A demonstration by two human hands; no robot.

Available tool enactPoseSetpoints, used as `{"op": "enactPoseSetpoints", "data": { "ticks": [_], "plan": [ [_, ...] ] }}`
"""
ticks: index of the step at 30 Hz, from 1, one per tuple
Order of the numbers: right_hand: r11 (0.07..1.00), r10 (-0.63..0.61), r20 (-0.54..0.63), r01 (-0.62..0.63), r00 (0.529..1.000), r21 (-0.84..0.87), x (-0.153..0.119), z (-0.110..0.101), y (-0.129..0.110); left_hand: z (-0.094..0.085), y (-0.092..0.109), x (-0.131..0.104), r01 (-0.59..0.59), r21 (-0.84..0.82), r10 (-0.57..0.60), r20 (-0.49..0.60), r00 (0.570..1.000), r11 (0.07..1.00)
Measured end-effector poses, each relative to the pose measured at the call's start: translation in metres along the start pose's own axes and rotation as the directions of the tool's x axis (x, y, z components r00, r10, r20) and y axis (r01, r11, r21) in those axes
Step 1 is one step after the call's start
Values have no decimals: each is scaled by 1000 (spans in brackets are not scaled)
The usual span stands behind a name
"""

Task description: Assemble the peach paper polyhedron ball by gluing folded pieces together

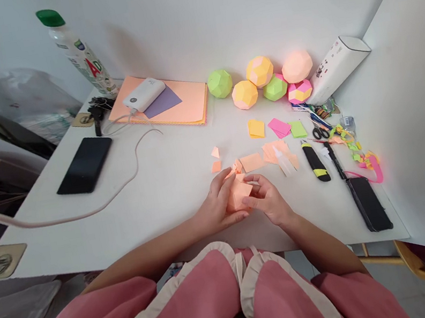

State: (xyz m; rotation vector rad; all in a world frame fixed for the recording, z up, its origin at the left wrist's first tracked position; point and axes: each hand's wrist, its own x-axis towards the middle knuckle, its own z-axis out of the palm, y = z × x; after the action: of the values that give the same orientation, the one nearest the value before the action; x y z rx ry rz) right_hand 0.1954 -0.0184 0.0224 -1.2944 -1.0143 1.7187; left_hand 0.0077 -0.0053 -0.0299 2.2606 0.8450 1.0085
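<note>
A partly built, peach folded-paper shape [238,194] is held between both hands near the front of the white table. My left hand [217,202] wraps its left side, thumb along the bottom and fingers over the top. From the right, my right hand [269,201] pinches an edge of the paper between thumb and fingers. Just behind the hands lie a peach paper strip [252,162], a pile of peach pieces [271,153] and a small clear bottle [285,162]. Two small peach pieces [216,166] rest to the left of these.
Paper balls [220,83] line the wall behind yellow [256,129], pink and green papers. A cutter [316,162], scissors [320,133] and black phone [369,203] lie right. Left are another phone [84,165], a cable, a power bank [144,94] and a bottle [81,58].
</note>
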Motion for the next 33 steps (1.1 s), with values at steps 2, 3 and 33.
{"op": "enactPoseSetpoints", "data": {
  "ticks": [2,3,33],
  "plan": [
    [1000,-5,2,5,1000,10,0,1,2,0,2,0,-12,26,12,-2,1000,1000],
    [1000,-4,3,4,1000,14,1,1,2,0,2,0,-20,41,20,-6,1000,999],
    [998,13,-65,-9,998,70,-1,7,6,0,8,6,-155,158,164,-46,985,975]
  ]
}}
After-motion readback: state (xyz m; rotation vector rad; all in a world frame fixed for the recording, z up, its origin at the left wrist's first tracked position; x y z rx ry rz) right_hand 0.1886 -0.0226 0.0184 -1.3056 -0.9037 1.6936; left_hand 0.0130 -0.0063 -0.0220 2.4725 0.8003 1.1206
